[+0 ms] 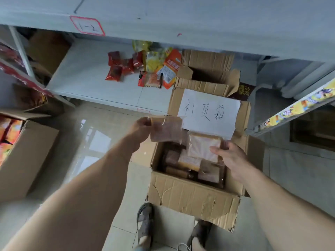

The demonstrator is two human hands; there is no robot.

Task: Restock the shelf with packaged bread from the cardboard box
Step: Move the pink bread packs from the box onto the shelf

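box [192, 194] depths: shadowed | red packets [116, 68]: print illegible

Left hand [140, 126] fingers [147, 122] pinched a brown bread pack [165, 130] above the open cardboard box [192, 198]. Right hand [231, 158] fingers [215, 150] gripped a pale bread pack [203, 144]; more packs lay below them.

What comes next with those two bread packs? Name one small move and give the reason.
Probably carry the darker bread pack in the left hand forward onto the bare part of the shelf. It is already lifted clear of the cardboard box and nearest the shelf, while the right hand holds the paler bread pack right above the box opening. The snack packets leave space to their left.
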